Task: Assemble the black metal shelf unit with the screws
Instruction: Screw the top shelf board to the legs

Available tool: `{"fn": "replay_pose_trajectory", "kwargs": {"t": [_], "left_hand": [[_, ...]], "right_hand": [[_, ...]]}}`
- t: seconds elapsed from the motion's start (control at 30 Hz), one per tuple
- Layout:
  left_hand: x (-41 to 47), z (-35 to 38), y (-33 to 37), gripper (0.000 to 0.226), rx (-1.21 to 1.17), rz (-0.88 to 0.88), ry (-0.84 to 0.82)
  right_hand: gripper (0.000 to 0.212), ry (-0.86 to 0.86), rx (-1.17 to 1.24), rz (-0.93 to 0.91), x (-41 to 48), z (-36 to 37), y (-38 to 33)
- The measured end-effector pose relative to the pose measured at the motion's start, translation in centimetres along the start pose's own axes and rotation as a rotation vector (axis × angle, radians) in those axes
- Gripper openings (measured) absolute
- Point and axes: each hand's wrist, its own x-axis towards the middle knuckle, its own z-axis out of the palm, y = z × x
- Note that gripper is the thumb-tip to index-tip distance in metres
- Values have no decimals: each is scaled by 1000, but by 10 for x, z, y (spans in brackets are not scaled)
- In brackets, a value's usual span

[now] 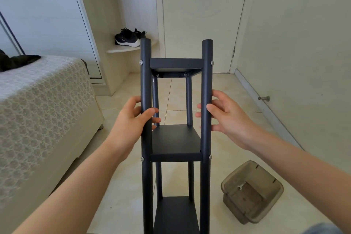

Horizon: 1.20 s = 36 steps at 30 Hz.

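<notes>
The black metal shelf unit (176, 140) stands upright in front of me on the tiled floor, with three square shelves between four round posts. Silver screw heads (141, 62) show on the near posts at each shelf level. My left hand (133, 119) grips the near left post between the top and middle shelves, thumb across its front. My right hand (226, 118) holds the near right post at the same height, fingers curled round behind it and thumb on the front.
A translucent brown plastic bin (252, 192) lies on the floor at the lower right with a small metal tool inside. A bed (41, 100) fills the left side. A closed door (199, 21) and black sneakers (129, 38) on a corner shelf are beyond.
</notes>
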Motion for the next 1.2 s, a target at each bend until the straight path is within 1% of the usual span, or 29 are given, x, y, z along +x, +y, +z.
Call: {"fn": "replay_pose_trajectory", "kwargs": {"t": [0.07,0.13,0.17,0.3,0.4,0.47,0.67,0.73,0.8,0.87,0.9,0.93,0.97,1.0,1.07,1.13,1.2], "left_hand": [[-1,1,-3,22,-80,-17,-8],[-1,2,-5,23,-113,-18,-13],[-1,2,-5,23,-126,-19,-13],[-1,5,-5,27,-125,-11,-11],[3,7,-4,31,-102,-6,6],[6,8,-3,28,-84,7,15],[17,10,-1,35,41,29,117],[17,11,1,41,127,36,158],[13,12,0,55,273,94,264],[1,17,1,64,423,250,392],[-7,22,1,65,454,340,409],[-16,28,0,64,457,403,385],[-23,34,-2,62,436,422,331],[-29,40,-5,58,406,394,266],[-35,49,-13,50,348,243,126],[-36,55,-21,45,331,82,-40],[-35,60,-28,44,351,12,-186]], "right_hand": [[52,-31,-28,12,1,1,-1],[63,-67,-30,17,1,1,-1],[65,-71,-11,18,2,0,-1],[64,-41,49,11,1,-2,-1],[65,-22,33,12,2,0,-1],[65,-11,2,8,2,0,-3],[59,-69,-65,-41,1,-6,-6],[62,-86,-42,-57,2,-5,-7],[66,-99,-5,-62,2,0,-7],[67,-96,14,-51,2,3,-7],[66,-92,17,-44,3,4,-7],[65,-87,19,-39,4,4,-9],[63,-78,24,-34,5,4,-11],[59,-65,34,-30,6,3,-13],[49,-35,43,-37,8,1,-17],[45,-15,23,-58,8,0,-20],[46,-13,24,-68,8,1,-21]]}}
